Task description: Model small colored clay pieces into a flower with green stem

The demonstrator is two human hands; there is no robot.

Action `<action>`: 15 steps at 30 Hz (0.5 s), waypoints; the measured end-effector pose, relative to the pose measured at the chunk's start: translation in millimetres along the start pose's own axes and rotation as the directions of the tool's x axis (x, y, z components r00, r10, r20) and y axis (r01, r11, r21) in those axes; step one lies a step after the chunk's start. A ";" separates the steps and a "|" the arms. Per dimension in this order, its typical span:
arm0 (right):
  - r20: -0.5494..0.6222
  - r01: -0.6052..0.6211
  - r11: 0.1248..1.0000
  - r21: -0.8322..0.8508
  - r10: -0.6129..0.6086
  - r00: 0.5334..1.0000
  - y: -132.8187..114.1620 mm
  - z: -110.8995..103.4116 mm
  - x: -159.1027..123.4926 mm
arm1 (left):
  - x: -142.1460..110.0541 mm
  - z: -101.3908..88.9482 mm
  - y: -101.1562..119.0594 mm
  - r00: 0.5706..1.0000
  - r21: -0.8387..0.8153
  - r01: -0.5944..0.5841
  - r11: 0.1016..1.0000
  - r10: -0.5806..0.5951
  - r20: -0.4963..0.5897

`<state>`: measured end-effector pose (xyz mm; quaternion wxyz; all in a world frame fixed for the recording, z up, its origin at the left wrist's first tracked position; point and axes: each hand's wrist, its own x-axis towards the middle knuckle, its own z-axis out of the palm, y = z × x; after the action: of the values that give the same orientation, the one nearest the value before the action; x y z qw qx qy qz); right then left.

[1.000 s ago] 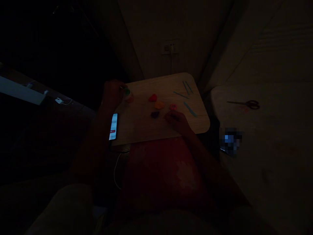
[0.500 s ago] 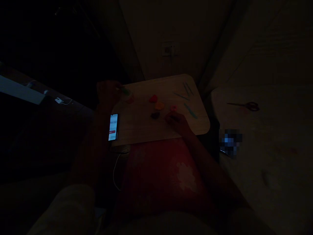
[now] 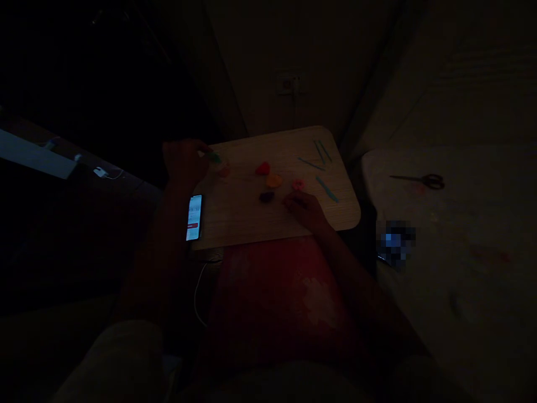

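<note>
In the dim light my left hand (image 3: 187, 161) is at the left edge of a small wooden table (image 3: 239, 224). Its fingers are closed at a small tub (image 3: 222, 168) with a green part at its tilted top. On the table's right half rests my right hand (image 3: 307, 210), fingers curled; anything inside them is hidden. Just beyond its knuckles lies a pink ring-shaped piece of clay (image 3: 298, 183). To its left are a red lump (image 3: 263, 168), an orange lump (image 3: 274, 181) and a dark purple lump (image 3: 267, 197).
Several thin blue-green sticks (image 3: 311, 164) and a wider blue-green knife-shaped tool (image 3: 327, 189) lie at the table's right. A lit phone (image 3: 194, 217) sits on the left edge. Scissors (image 3: 432, 181) rest on a pale surface at right. A wall socket (image 3: 289, 84) is behind.
My left hand has shifted slightly left, and the green part at the tub leans further toward it. The right hand and the clay lumps stay where they were.
</note>
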<state>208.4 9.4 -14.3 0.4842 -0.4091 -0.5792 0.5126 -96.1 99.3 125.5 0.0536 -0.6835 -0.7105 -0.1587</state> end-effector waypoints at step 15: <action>0.010 0.022 1.000 -0.009 -0.022 1.000 0.6 -1.2 -0.3 | -6.2 -6.4 -1.3 0.999 -0.030 0.002 1.000 -0.004 -0.049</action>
<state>209.6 9.5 -15.0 0.4852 -0.4024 -0.5883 0.5065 -97.9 91.5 129.5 0.0604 -0.6791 -0.7075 -0.1862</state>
